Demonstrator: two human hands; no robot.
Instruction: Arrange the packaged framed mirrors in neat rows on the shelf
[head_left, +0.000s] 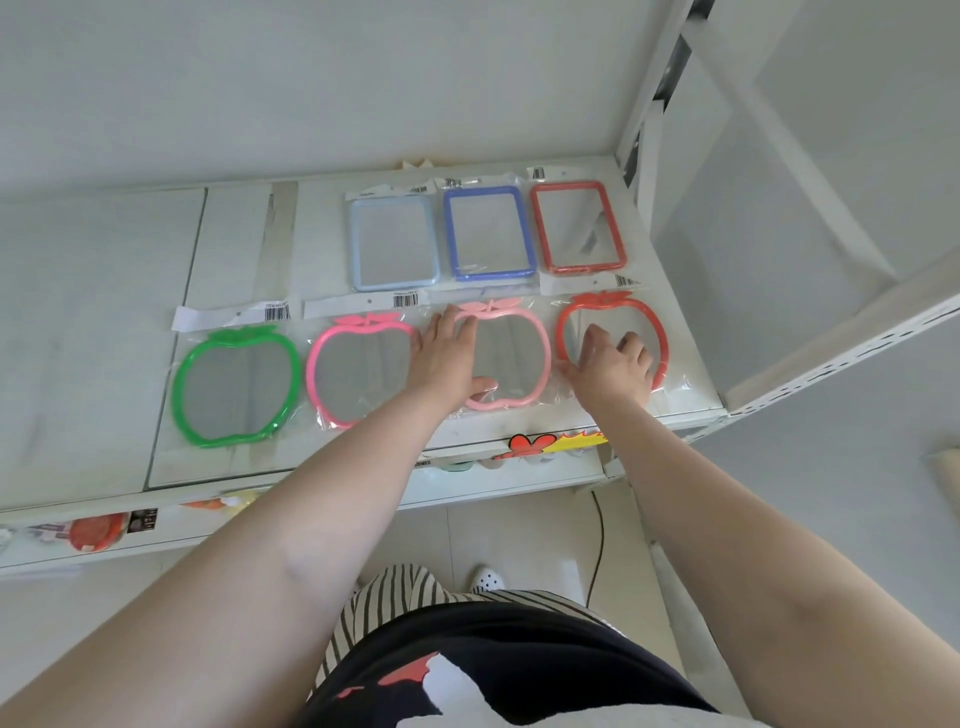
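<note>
Pale pink apple-shaped plastic-framed mirror in a clear bag (506, 358): lying flat on the white shelf (104, 312), third in the front row, directly under the fingers of the left hand (448, 358), which lie straight and spread on its left edge, pressing rather than gripping. Red apple-shaped framed mirror, bagged (613, 338): end of the front row, under the right hand (613, 366), whose fingers are loosely bent on its face with the thumb at the bag's left edge; whether they pinch the plastic cannot be told. Hot pink apple-shaped framed mirror (358, 371): just beyond the left hand's little finger. Green apple-shaped framed mirror (236, 387): further out on that side. Back row, past the fingertips: light blue rectangular framed mirror (394, 241), dark blue rectangular framed mirror (491, 234), red rectangular framed mirror (576, 226), side by side. Status, judged: seven pieces placed in two rows, near done; what is left is squaring the last two apple mirrors, whose spacing looks slightly uneven, and the back row has room beyond the light blue one. No unplaced stock in view.
</note>
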